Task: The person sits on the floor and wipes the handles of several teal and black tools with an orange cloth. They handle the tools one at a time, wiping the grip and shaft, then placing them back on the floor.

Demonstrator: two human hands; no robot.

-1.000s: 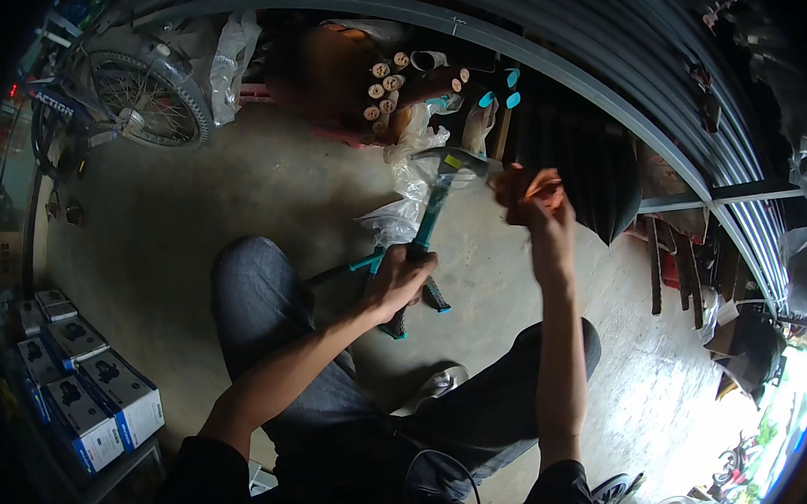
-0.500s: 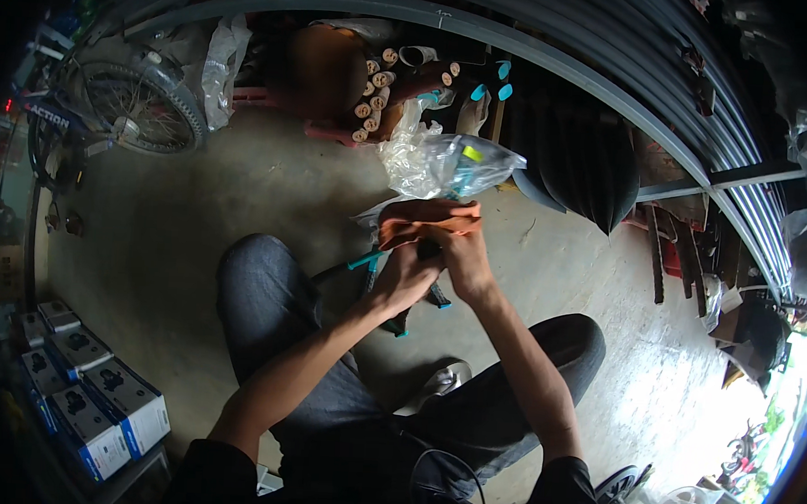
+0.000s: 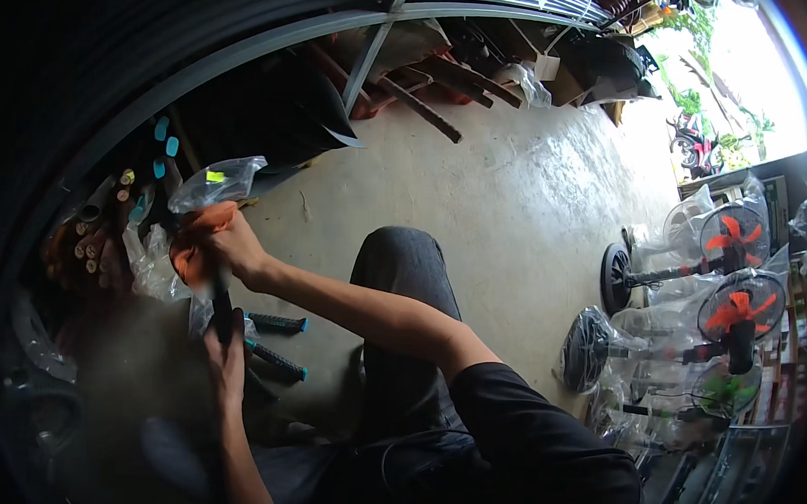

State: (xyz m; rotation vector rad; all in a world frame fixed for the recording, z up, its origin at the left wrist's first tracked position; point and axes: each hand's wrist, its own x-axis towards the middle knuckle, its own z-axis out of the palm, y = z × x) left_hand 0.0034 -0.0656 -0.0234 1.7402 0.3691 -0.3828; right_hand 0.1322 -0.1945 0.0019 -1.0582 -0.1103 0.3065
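Observation:
My left hand (image 3: 226, 363) is closed round the black handle (image 3: 222, 314) of a tool, which points away from me. My right hand (image 3: 239, 248) grips an orange cloth (image 3: 190, 257) wrapped about the tool's far end. A pale, shiny patch of the tool shows blurred below the cloth; its kind stays hidden. Beside my left hand, several tools with black and teal handles (image 3: 278, 322) lie on the floor. Just beyond the cloth is a clear plastic bag (image 3: 220, 185) with a yellow-green label.
Bundled round wooden poles (image 3: 84, 249) lie at the far left. Metal rack bars (image 3: 368, 58) cross overhead. Plastic-wrapped standing fans (image 3: 738, 311) with orange blades stand at the right. Past them is a bright doorway (image 3: 750, 88). My bent knee (image 3: 401, 261) rises from the concrete floor (image 3: 534, 204).
The view has swung right, bringing in the fans and doorway. My hands, earlier close together at the cloth, are farther apart, the left lower on the handle.

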